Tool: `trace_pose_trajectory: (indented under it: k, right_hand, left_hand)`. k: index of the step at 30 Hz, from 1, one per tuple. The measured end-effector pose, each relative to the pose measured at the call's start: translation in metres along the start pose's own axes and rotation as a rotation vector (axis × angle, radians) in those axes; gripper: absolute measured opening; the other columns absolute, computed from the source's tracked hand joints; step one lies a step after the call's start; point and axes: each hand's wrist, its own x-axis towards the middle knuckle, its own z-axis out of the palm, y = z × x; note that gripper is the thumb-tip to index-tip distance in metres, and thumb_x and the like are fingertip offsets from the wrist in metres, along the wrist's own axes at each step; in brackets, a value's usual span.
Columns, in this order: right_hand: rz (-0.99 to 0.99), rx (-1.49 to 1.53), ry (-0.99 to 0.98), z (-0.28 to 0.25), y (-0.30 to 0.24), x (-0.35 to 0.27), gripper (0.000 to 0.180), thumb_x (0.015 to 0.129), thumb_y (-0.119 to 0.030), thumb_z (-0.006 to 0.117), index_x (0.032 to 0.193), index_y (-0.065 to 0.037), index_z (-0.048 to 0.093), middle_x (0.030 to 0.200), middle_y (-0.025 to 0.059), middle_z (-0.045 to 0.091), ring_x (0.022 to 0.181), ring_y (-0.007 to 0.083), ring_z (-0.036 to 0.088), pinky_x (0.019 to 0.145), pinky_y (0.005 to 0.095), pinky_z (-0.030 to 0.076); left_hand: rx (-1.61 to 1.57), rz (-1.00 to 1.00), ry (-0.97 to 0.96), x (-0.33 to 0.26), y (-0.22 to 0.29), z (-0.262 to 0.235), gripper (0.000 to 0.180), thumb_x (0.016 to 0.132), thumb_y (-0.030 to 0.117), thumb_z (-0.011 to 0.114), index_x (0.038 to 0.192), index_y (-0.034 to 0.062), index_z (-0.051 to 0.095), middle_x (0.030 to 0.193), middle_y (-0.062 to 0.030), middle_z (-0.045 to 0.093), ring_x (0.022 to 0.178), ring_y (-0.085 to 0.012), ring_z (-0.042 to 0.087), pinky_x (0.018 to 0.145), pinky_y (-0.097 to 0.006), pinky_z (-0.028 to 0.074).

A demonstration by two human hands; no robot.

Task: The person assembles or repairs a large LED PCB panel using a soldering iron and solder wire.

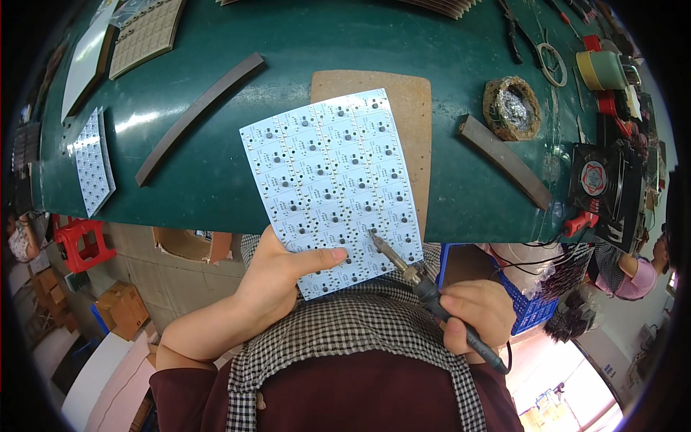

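A white circuit board panel (338, 173) with rows of small dark round parts is held tilted over the table's near edge. My left hand (277, 270) grips its lower left corner, thumb on the upper face and the other fingers hidden beneath. In my right hand (481, 311) is a soldering iron (426, 291), its handle wrapped by the fingers. The iron's tip points up and left, at or just above a dark part in the lower right of the panel; whether it touches, I cannot tell. Behind the panel lies a brown board (412, 129).
On the green table (288, 43) lie two dark bars, a left one (198, 119) and a right one (504, 162). A tray of silvery solder (512, 108) and a small fan (596, 178) stand right. More panels (93, 162) lie left. A co-worker (633, 277) is at far right.
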Motion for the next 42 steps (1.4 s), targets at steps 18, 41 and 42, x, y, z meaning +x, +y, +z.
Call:
trace_pose_trajectory:
  k: [18,41,42]
  right_hand:
    - [-0.119,-0.062,0.058,0.003,-0.003,-0.003,0.020,0.070,-0.013,0.066,0.086,0.000,0.066,0.075,0.0112,0.066,0.060,0.0227,0.065,0.054,0.0299,0.055]
    - [-0.019,0.047,0.263,0.044,0.031,0.018,0.042,0.071,0.009,0.067,0.108,-0.006,0.055,0.095,0.0141,0.069,0.073,0.0225,0.068,0.060,0.0270,0.053]
    - [-0.014,0.047,0.263,0.043,0.028,0.018,0.042,0.071,0.009,0.067,0.108,-0.006,0.055,0.095,0.0141,0.069,0.073,0.0225,0.068,0.060,0.0270,0.053]
  left_hand:
    - [0.026,-0.007,-0.008,-0.001,-0.001,0.000,0.044,0.077,-0.008,0.065,0.118,-0.0012,0.051,0.112,-0.0121,0.061,0.101,-0.0203,0.060,0.087,-0.034,0.049]
    - [1.083,1.177,-0.442,0.022,0.011,-0.021,0.025,0.074,0.013,0.064,0.098,0.0084,0.070,0.103,-0.0041,0.070,0.068,-0.0086,0.053,0.063,-0.021,0.037]
    - [1.082,1.172,-0.446,0.021,0.009,-0.021,0.025,0.074,0.013,0.064,0.098,0.0084,0.070,0.103,-0.0041,0.070,0.068,-0.0086,0.053,0.063,-0.021,0.037]
